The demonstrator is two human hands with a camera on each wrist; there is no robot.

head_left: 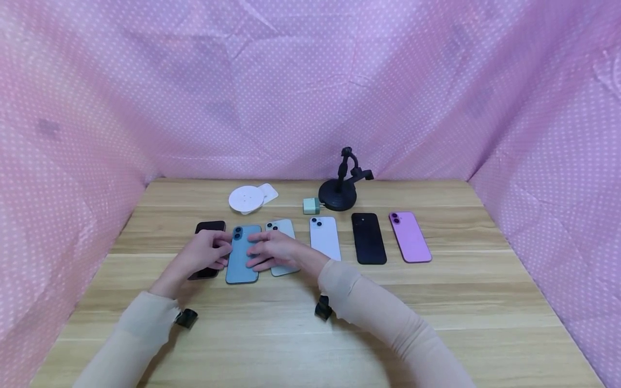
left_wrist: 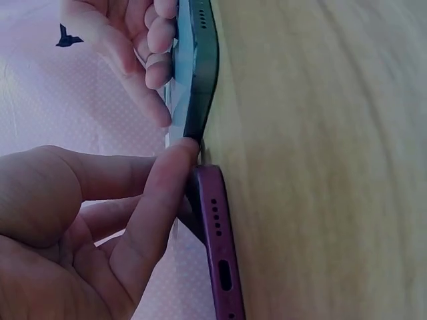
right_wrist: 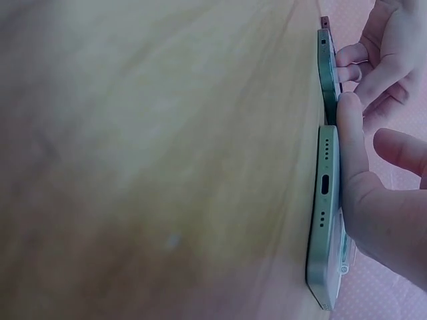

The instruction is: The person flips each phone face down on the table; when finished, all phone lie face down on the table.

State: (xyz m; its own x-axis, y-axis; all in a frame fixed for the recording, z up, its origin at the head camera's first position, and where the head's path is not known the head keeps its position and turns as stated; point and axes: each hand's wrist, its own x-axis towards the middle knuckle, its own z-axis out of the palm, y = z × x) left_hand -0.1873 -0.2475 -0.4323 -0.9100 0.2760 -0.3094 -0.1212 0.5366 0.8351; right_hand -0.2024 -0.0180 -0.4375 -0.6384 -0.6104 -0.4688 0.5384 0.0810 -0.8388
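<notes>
Hands first: the left hand (head_left: 206, 254) and right hand (head_left: 273, 250) are both on the blue phone (head_left: 242, 257), one at each long edge. From the left wrist view, the left fingers (left_wrist: 160, 200) are bent, with a fingertip pressed against the phone's edge. The right wrist view shows a right finger (right_wrist: 350, 143) laid along the other side, so it looks like a light two-sided pinch rather than a full grip. The phone lies camera-side up on the wooden table (head_left: 310, 323), second from the left in a row.

Under the left hand sits a dark phone (head_left: 208, 229), which reads maroon at its bottom edge up close. Under the right hand is a pale green phone (head_left: 283, 229), just beside the blue one. Further right come a white phone (head_left: 324, 238), a black phone (head_left: 368, 238) and a purple phone (head_left: 409, 237), each a bit apart.

Behind the row there's a white round pad (head_left: 246, 199), a small green charger (head_left: 311, 205) and a black stand (head_left: 339, 191). Pink dotted cloth (head_left: 310, 81) wraps all around.
</notes>
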